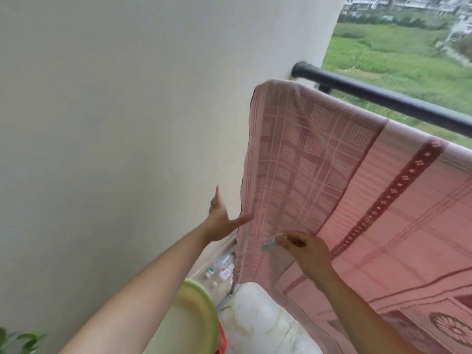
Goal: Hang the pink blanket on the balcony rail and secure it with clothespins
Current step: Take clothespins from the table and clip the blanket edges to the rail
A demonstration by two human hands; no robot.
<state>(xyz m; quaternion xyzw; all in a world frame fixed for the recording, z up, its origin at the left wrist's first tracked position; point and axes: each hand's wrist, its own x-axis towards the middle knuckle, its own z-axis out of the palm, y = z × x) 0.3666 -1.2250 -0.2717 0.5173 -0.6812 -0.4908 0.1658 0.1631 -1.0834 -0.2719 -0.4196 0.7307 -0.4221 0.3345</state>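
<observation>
The pink blanket, checked with dark red bands, is draped over the black balcony rail and hangs down towards me. My left hand is spread, fingers straight, just left of the blanket's hanging left edge, with one fingertip at or near the cloth. My right hand is in front of the blanket's lower part and pinches a pale clothespin between thumb and fingers.
A plain white wall fills the left side and meets the rail's end. Below are a green-rimmed tub over something red, a white marble floor, some bottles in the corner and plant leaves at bottom left.
</observation>
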